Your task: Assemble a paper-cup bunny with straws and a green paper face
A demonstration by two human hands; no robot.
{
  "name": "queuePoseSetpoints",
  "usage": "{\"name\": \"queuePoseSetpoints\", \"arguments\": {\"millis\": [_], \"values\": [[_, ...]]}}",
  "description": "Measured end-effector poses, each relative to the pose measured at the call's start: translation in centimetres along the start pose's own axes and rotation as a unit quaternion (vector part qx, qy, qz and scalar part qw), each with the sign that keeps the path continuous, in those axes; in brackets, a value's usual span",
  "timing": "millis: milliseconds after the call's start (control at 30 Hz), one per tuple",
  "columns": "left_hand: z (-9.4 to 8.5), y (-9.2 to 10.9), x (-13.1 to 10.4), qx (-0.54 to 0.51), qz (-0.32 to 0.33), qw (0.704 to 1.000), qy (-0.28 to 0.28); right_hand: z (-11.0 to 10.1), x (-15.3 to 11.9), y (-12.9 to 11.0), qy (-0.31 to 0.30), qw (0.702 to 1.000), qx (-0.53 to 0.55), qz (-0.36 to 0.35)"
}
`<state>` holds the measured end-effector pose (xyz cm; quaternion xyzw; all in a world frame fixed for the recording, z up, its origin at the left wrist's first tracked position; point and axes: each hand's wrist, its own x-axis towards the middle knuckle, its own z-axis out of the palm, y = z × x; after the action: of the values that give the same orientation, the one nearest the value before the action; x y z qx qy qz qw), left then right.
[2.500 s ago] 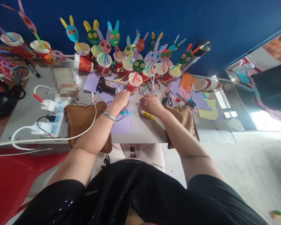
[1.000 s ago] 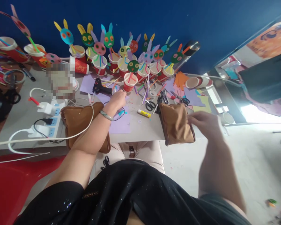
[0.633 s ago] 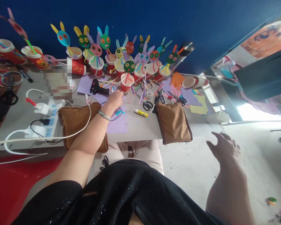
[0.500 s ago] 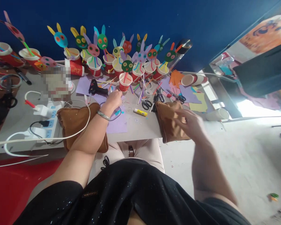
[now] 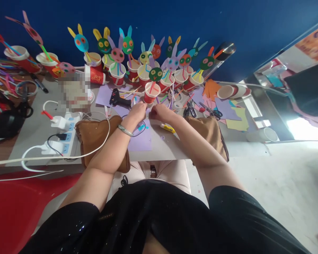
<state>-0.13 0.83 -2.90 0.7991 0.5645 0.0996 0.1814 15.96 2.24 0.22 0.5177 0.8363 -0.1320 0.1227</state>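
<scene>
My left hand (image 5: 137, 113) is closed, its fingertips just below the small red-and-white paper cup (image 5: 151, 93). A green paper rabbit head (image 5: 155, 74) rises from that cup on a straw body. My right hand (image 5: 160, 113) is curled shut in front of the same cup, close to the left fingertips. Whatever either hand pinches is hidden by the fingers. Left of my left hand lies a black glue gun (image 5: 119, 98). A yellow glue stick (image 5: 168, 128) lies below my right wrist, and a purple paper sheet (image 5: 141, 139) below my left hand.
Several cups with paper rabbits (image 5: 117, 74) line the blue wall. Scissors (image 5: 212, 111) and paper scraps (image 5: 237, 120) lie at right. Brown cloth bundles (image 5: 96, 135) sit under my forearms at the table edge. A power strip (image 5: 69, 135) with a white cable occupies the left.
My right hand has come from the brown bundle at right to the front of the cup beside my left hand. My left hand stays by the cup. The view has shifted slightly.
</scene>
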Motion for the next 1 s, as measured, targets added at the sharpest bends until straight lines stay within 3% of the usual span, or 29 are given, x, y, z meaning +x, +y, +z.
{"name": "queuePoseSetpoints", "arguments": {"millis": [200,433,600,767,867,933,1000], "values": [[-0.1,0.1,0.0,-0.007,-0.007,1.0,-0.012,0.7,0.1,0.3,0.016,0.999,-0.006,0.034],[-0.1,0.0,0.1,-0.034,-0.02,0.999,-0.012,1.0,0.4,0.1,0.039,0.986,0.161,0.004],[-0.2,0.2,0.2,-0.032,-0.029,0.999,-0.02,1.1,1.1,-1.6,0.059,0.996,0.068,-0.022],[-0.4,0.2,0.1,-0.029,-0.021,0.999,-0.012,0.8,1.4,-1.7,0.053,0.997,0.062,-0.005],[-0.4,0.1,-0.2,-0.028,-0.014,0.999,-0.018,-0.5,-1.2,0.2,0.091,0.992,0.081,0.032],[-0.5,0.1,-0.5,-0.022,-0.008,1.0,-0.018,-1.6,-5.1,2.9,0.158,0.974,0.148,0.072],[-0.5,0.2,-0.7,-0.012,-0.002,1.0,-0.009,-2.3,-10.7,6.8,0.198,0.95,0.22,0.095]]}}
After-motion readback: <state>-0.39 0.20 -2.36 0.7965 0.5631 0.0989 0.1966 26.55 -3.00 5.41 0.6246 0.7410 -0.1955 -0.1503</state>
